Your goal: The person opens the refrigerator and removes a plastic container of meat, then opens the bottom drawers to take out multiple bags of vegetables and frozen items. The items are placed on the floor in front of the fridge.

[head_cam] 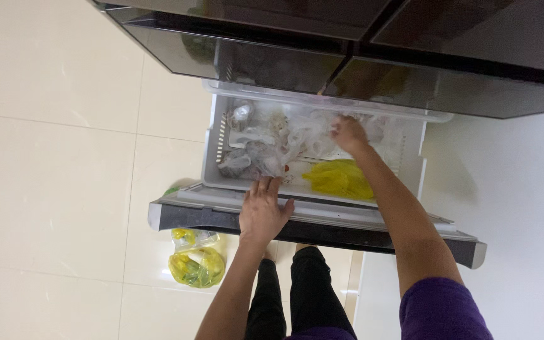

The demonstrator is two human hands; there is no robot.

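1. Both hands are busy at the pulled-out freezer drawer. The left hand lies flat, fingers spread, on the drawer's front edge and grips nothing. The right hand reaches deep into the drawer with its fingers curled on a clear plastic bag; it looks like a pinch on the film, but how firm the hold is I cannot tell.
2. That clear plastic bag lies at the back middle of the drawer, among other frosted packs on its left side. A yellow bag lies in the front part, just under the right forearm.
3. On the floor, beside the person's legs, two more bags with yellow and green produce are standing, well apart from the drawer.
4. As I judge it, the step in hand is sorting or taking hold of the frozen packs, with the left hand steadying the drawer.
5. A next move would call for a full grasp on the bag, because thin film can slip or tear, and for lifting it clear of the neighbouring packs.
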